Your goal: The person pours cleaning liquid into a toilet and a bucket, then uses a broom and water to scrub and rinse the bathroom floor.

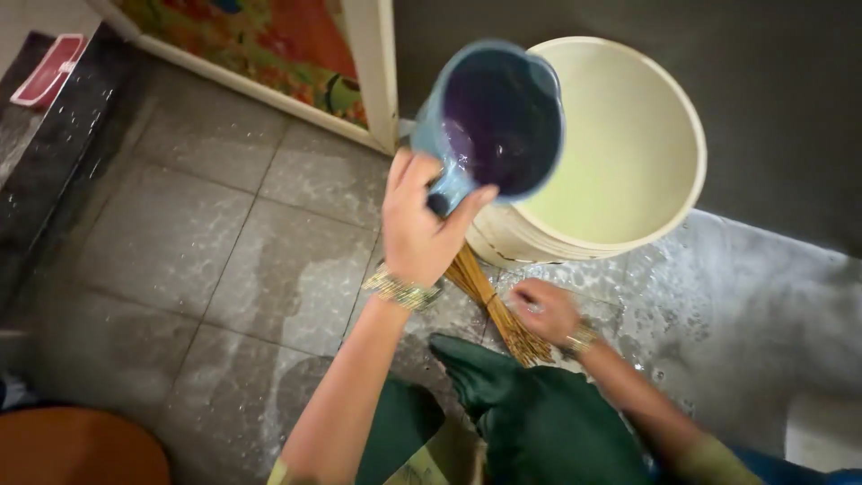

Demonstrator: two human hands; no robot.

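At the bottom of my view, around six o'clock, dark green cloth [530, 418] is bunched over the knees, with a brown rounded object [76, 446] at seven o'clock. Just above the cloth, at about five o'clock, I see my right hand [543, 310] low over the wet floor, fingers curled shut around a bundle of thin straw-coloured broom sticks [498, 310] that slant up toward eleven o'clock and pass under the bucket's edge. A bangle [579, 339] sits on that wrist. Near the centre, my left hand [422, 224] is raised, fingers clamped on the handle of a blue plastic mug [494, 121], which is tipped with its dark mouth facing me, overlapping the bucket's rim at twelve o'clock. A beaded bracelet [401, 289] rings that wrist. Behind, at one o'clock, the cream bucket [628, 144] stands on the grey tiled floor [197, 242], splashed with water. Farther off, at eleven o'clock, stands a white door frame [375, 67] with a colourful panel.
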